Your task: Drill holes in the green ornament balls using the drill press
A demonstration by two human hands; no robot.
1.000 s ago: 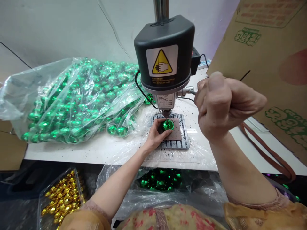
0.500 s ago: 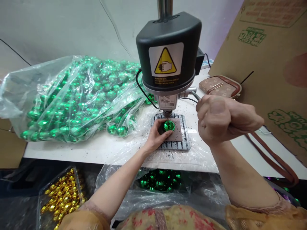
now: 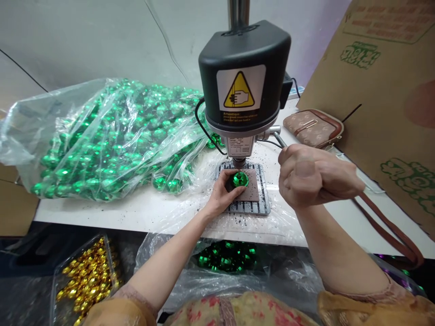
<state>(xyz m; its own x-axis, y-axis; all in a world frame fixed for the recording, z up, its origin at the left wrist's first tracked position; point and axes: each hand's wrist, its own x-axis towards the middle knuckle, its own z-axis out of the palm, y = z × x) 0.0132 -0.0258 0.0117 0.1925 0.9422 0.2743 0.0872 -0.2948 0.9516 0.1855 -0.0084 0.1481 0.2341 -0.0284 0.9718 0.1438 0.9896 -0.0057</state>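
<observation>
My left hand (image 3: 224,190) pinches a shiny green faceted ball (image 3: 240,179) between thumb and fingers. The ball rests on a brown square pad (image 3: 252,192) lying on the slotted metal base (image 3: 266,206) of a bench drill press (image 3: 243,77). Just above the ball is the drill's chuck (image 3: 239,162); whether the bit touches the ball is hard to make out. My right hand (image 3: 314,176) is closed in a fist around the drill press's feed lever (image 3: 280,140), whose end is hidden in the fingers.
Left of the drill lies a large clear bag of green balls (image 3: 122,136). A patterned purse (image 3: 312,128) and a cardboard box (image 3: 384,90) stand at right. Below the table edge are a bin of gold balls (image 3: 90,276) and more green balls (image 3: 227,256). Dark shavings litter the tabletop.
My right hand has come down slightly with the lever. My left hand still holds the green ball on the pad. The view has shifted a little.
</observation>
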